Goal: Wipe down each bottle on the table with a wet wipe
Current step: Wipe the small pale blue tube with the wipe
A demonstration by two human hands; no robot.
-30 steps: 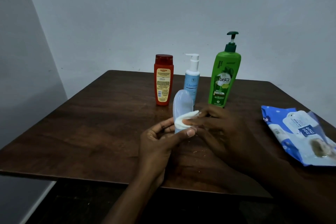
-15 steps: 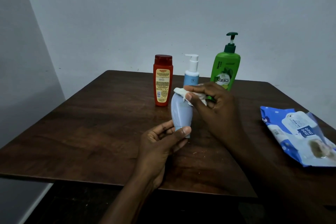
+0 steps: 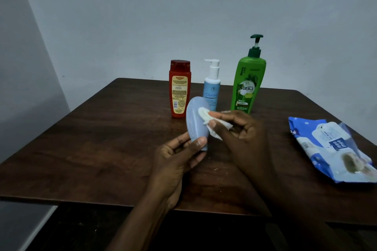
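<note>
Head view: the left hand [image 3: 175, 161] grips the lower end of a pale blue bottle [image 3: 195, 120] between thumb and fingers [image 3: 201, 141], holding it tilted above the brown worktop [image 3: 102, 149]. The right hand [image 3: 240, 134] pinches a white wet wipe [image 3: 210, 122] against the bottle's right side. Farther back stand a red bottle [image 3: 180, 89], a light blue pump bottle [image 3: 212, 85] and a green pump bottle [image 3: 247, 79]. A wipes pack [image 3: 330, 149] lies right.

The dark brown wooden table [image 3: 98, 149] fills the lower half of the view. Toward twelve o'clock three bottles stand upright in a row near its far edge: a red bottle [image 3: 180, 89], a pale blue pump bottle [image 3: 212, 87] just beside it, and a tall green pump bottle [image 3: 247, 81]. At three o'clock a blue wet-wipe pack [image 3: 332, 149] lies flat by the right edge.
</note>
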